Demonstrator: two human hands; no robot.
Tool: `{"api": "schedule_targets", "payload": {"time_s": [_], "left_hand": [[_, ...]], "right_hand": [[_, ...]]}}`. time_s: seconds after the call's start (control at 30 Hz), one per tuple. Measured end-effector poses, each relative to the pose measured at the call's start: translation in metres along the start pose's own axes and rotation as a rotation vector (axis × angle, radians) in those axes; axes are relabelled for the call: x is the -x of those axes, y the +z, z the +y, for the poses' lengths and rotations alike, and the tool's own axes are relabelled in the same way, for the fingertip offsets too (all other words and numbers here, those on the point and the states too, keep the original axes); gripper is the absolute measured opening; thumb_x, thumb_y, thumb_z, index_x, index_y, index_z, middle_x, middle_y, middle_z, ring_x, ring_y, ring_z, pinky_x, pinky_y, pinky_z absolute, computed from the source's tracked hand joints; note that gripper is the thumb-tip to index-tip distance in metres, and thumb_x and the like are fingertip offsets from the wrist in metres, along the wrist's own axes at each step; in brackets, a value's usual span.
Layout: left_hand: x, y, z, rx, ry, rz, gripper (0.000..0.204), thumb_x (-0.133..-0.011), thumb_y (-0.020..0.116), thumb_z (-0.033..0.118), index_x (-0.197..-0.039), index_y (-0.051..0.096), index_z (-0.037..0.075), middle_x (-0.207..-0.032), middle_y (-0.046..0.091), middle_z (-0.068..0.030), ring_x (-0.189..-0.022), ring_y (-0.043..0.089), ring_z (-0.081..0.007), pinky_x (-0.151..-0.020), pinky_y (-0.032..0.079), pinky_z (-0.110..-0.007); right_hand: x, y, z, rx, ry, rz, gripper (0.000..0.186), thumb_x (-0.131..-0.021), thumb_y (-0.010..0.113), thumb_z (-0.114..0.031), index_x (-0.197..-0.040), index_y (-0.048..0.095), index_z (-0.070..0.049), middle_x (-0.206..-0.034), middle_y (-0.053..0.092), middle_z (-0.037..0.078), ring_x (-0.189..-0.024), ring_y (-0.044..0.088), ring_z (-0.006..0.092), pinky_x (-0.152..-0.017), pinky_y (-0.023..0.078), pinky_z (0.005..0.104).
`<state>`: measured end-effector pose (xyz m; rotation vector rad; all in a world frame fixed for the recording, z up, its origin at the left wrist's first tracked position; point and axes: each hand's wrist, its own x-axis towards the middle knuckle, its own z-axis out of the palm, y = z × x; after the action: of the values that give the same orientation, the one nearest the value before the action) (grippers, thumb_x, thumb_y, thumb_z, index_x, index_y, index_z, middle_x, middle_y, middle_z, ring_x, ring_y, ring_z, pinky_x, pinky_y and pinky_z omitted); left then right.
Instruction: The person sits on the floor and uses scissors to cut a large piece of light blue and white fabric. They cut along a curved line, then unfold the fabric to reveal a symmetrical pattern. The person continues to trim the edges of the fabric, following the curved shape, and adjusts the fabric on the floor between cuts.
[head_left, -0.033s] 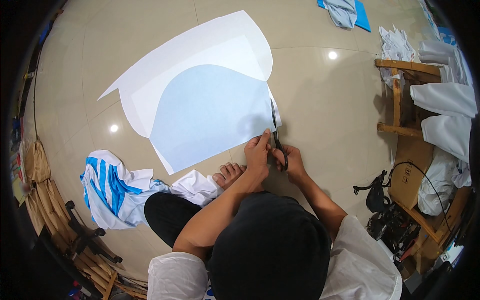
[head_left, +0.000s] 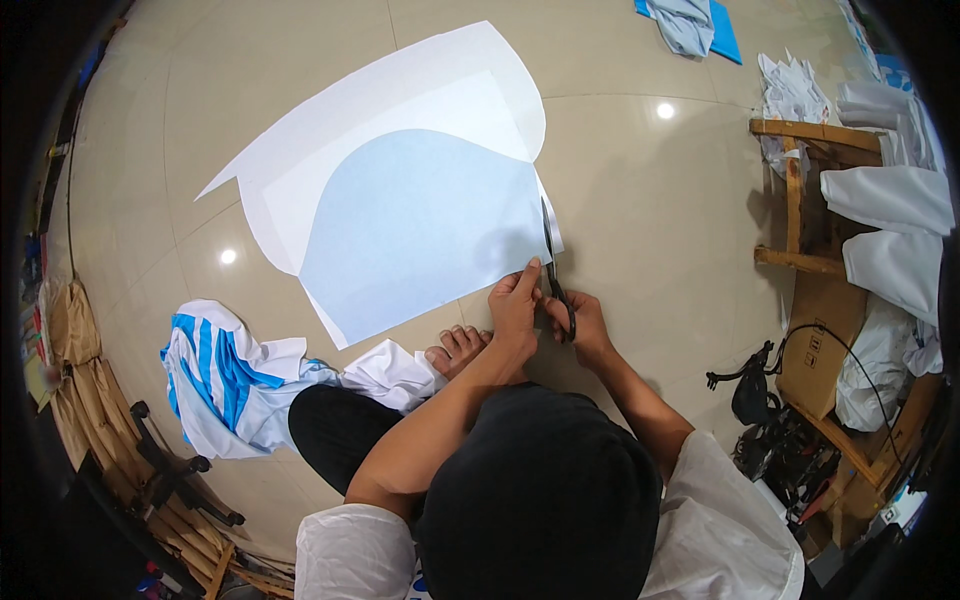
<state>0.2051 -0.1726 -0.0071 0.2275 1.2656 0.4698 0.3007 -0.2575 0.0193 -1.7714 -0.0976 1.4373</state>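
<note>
A pale blue curved pattern piece (head_left: 420, 230) lies on larger white sheets (head_left: 410, 95) on the tiled floor. My left hand (head_left: 514, 310) pinches the blue piece's lower right corner between thumb and fingers. My right hand (head_left: 582, 322) is closed round the handles of black scissors (head_left: 556, 280), whose blades lie along the blue piece's right edge. A bare foot (head_left: 456, 350) rests just below the sheets.
White fabric with blue stripes (head_left: 225, 380) and white cloth (head_left: 390, 368) lie lower left. Folded blue and grey cloth (head_left: 682, 28) sits top right. Wooden frames (head_left: 800, 258) holding white fabric, cardboard (head_left: 812, 360) and black cables are on the right. Brown rolls (head_left: 90, 400) line the left.
</note>
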Motion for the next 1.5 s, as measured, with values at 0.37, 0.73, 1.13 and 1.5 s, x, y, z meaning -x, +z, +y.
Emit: {"api": "schedule_targets", "payload": {"time_s": [0.37, 0.73, 1.13, 1.5], "left_hand": [[0.000, -0.002, 0.001, -0.004, -0.005, -0.027, 0.028, -0.097, 0.084, 0.033, -0.089, 0.071, 0.009, -0.071, 0.059, 0.0043, -0.064, 0.048, -0.0057, -0.061, 0.037, -0.024], [0.003, 0.000, 0.003, 0.017, -0.008, -0.024, 0.027, -0.097, 0.084, 0.032, -0.088, 0.071, 0.011, -0.071, 0.058, 0.0047, -0.064, 0.047, -0.0055, -0.060, 0.037, -0.024], [0.000, -0.003, 0.000, 0.024, -0.013, -0.019, 0.030, -0.096, 0.084, 0.033, -0.092, 0.071, 0.006, -0.070, 0.053, 0.0062, -0.061, 0.042, -0.0050, -0.057, 0.034, -0.024], [-0.003, -0.007, -0.003, 0.033, -0.030, -0.044, 0.029, -0.097, 0.084, 0.034, -0.092, 0.073, 0.007, -0.069, 0.055, 0.0072, -0.060, 0.041, -0.0032, -0.055, 0.032, -0.024]], "right_hand": [[-0.003, -0.002, 0.003, -0.017, 0.014, -0.006, 0.031, -0.095, 0.079, -0.031, -0.084, 0.068, -0.004, -0.068, 0.062, 0.000, -0.055, 0.055, 0.0078, -0.051, 0.040, 0.0251], [-0.002, 0.002, 0.003, 0.007, 0.002, 0.030, 0.028, -0.093, 0.078, -0.024, -0.077, 0.067, -0.004, -0.065, 0.061, 0.000, -0.053, 0.054, 0.0088, -0.049, 0.039, 0.0263], [-0.005, 0.002, -0.001, -0.010, -0.013, 0.004, 0.030, -0.098, 0.075, -0.027, -0.082, 0.067, -0.004, -0.064, 0.058, -0.001, -0.050, 0.053, 0.0087, -0.046, 0.039, 0.0259], [-0.022, 0.007, -0.012, -0.059, -0.039, -0.007, 0.027, -0.099, 0.075, -0.025, -0.081, 0.067, -0.006, -0.063, 0.058, -0.001, -0.049, 0.051, 0.0089, -0.047, 0.039, 0.0256]]}}
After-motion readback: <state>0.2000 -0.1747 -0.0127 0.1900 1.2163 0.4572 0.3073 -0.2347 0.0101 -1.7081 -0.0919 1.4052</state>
